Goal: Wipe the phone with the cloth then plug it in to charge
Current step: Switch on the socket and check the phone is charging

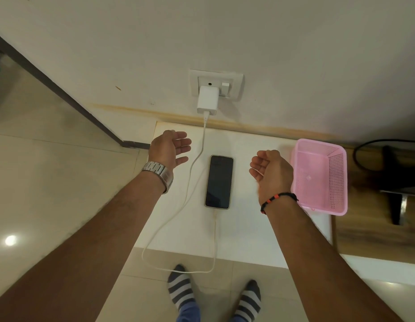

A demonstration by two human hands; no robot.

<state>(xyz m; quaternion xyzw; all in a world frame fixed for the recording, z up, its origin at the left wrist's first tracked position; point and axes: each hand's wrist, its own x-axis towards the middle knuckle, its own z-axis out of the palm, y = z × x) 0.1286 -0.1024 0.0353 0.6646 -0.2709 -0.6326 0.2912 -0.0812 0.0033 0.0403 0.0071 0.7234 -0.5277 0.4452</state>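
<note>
We see a black-screened phone (219, 181) with a pale rim on a white table (248, 228), a white cable (190, 177) and white charger (207, 101) on a cream wall (294, 54). The basket (322, 196) is pink with a perforated grid pattern. Our socks (181, 289) are striped dark and light grey; the watch (158, 173) is silver, the wristband (278, 198) black with orange-red beads.

- left hand (170, 148) open, empty, palm facing inward, arm stretched forward
- right hand (270, 169) open, empty, fingers loosely curled, palm facing inward
</note>
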